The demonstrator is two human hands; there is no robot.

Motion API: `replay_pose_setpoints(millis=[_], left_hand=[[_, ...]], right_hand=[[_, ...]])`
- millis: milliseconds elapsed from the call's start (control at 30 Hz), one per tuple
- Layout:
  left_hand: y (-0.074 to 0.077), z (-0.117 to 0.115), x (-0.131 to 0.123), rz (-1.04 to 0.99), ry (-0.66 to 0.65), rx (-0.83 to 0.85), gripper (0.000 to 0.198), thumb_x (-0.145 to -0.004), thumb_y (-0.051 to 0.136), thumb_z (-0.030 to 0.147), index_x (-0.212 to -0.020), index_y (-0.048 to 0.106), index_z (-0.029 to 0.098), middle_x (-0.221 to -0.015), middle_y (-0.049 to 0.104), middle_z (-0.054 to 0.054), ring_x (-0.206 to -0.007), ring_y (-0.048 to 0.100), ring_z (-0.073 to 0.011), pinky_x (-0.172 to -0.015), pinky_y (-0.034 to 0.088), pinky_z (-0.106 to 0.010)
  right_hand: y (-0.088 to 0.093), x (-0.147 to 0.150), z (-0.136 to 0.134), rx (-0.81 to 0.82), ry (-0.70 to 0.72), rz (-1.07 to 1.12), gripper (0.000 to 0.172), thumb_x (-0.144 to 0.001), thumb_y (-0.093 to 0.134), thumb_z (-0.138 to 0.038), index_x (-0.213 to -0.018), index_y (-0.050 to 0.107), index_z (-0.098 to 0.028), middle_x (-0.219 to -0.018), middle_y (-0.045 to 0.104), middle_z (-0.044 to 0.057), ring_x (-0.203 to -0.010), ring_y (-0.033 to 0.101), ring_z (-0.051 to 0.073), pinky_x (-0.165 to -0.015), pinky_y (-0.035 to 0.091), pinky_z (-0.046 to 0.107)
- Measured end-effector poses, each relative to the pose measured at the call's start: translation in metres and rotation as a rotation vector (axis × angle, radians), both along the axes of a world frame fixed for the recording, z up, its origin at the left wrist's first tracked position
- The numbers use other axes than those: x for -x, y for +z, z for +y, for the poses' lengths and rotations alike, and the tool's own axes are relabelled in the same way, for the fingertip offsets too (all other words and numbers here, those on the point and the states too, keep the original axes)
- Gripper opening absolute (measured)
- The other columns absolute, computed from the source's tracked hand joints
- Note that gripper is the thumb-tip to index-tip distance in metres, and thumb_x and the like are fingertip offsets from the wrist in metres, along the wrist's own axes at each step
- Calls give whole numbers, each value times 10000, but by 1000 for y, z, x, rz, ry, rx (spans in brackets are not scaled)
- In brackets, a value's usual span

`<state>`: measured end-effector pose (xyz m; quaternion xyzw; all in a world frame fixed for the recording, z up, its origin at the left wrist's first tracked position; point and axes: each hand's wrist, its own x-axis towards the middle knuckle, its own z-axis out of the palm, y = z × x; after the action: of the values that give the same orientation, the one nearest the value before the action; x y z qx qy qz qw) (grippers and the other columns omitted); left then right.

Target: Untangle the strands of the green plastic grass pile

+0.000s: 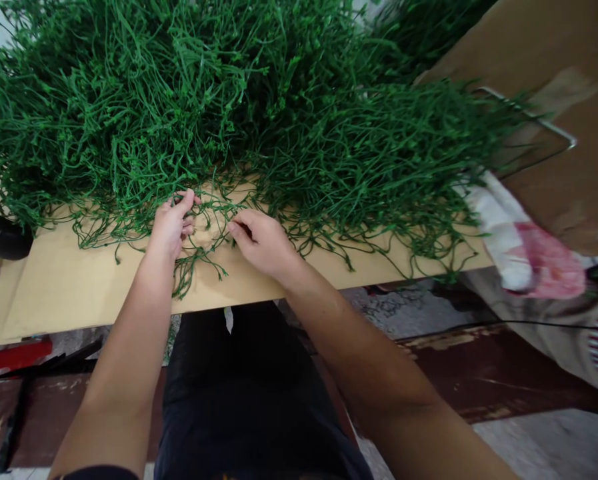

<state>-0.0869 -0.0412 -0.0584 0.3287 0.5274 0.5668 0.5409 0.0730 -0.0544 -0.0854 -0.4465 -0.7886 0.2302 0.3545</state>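
A big heap of thin green artificial plant stems covers the far side of the cardboard-topped table. At the heap's near edge, my left hand is closed on some green stems, its thumb and fingers curled together. Just to its right, my right hand pinches the end of a green stem that runs between the two hands. Several loose stems hang below my left hand over the cardboard. The fingertips of my right hand are partly hidden.
On the right stand a large cardboard sheet with a bent metal wire and a white and pink cloth. A black cylinder sits at the left edge. Red-brown beams lie below the table.
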Motion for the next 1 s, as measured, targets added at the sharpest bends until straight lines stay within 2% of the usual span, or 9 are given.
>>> replay_pose_setpoints(millis=[100, 333, 433, 633, 800, 900, 967, 1000], left_hand=[[-2, 2, 2, -29, -6, -16, 263, -683, 691, 309, -694, 474, 161, -675, 501, 64, -367, 239, 35, -327, 139, -124], [-2, 3, 2, -20, -20, -21, 258, -683, 688, 307, -711, 482, 156, -701, 512, 61, -371, 254, 41, -328, 148, -106], [-1, 3, 1, 2, -17, -5, 266, -679, 693, 316, -714, 482, 158, -693, 509, 66, -370, 249, 43, -331, 147, -106], [0, 5, -1, -32, 22, 2, 201, -738, 627, 253, -714, 450, 161, -641, 490, 71, -347, 249, 39, -333, 148, -106], [-4, 8, -5, 24, 76, 35, 158, -774, 571, 170, -681, 444, 153, -550, 426, 77, -333, 244, 26, -329, 138, -124], [-7, 13, -5, -17, 159, 21, 164, -805, 535, 185, -680, 433, 156, -558, 413, 77, -337, 233, 25, -330, 145, -129], [-7, 15, -4, -42, 217, 16, 190, -814, 532, 228, -677, 419, 162, -579, 419, 73, -343, 243, 23, -333, 163, -130], [-6, 16, -4, -36, 228, 16, 204, -812, 536, 244, -670, 415, 162, -588, 421, 70, -346, 255, 22, -332, 164, -131]], right_hand=[[-2, 0, 0, -7, -14, 26, 204, -832, 397, -254, -638, 392, -191, -648, 435, 9, -643, 415, 125, -627, 327, 267], [-3, -1, 1, -5, -141, 73, 187, -816, 414, -221, -639, 361, -196, -658, 405, 7, -624, 380, 122, -614, 302, 274], [-2, -3, 0, 23, -119, 60, 225, -832, 396, -227, -623, 319, -203, -634, 378, -2, -618, 360, 121, -614, 290, 277], [1, -8, -4, 73, 115, -22, 260, -862, 371, -269, -619, 306, -202, -633, 370, -4, -624, 368, 119, -618, 294, 276], [6, -11, -15, 38, 360, 111, 275, -887, 353, -258, -624, 301, -196, -622, 372, -9, -624, 376, 103, -609, 324, 248], [17, -14, -37, 57, 548, 181, 266, -902, 343, -222, -639, 328, -187, -622, 369, -15, -606, 384, 86, -583, 340, 221], [29, -19, -52, 55, 716, 155, 246, -898, 364, -194, -652, 366, -180, -628, 394, -10, -610, 400, 82, -579, 357, 209], [36, -23, -56, 33, 755, 132, 238, -893, 383, -188, -655, 381, -179, -627, 407, -8, -612, 408, 83, -576, 362, 208]])
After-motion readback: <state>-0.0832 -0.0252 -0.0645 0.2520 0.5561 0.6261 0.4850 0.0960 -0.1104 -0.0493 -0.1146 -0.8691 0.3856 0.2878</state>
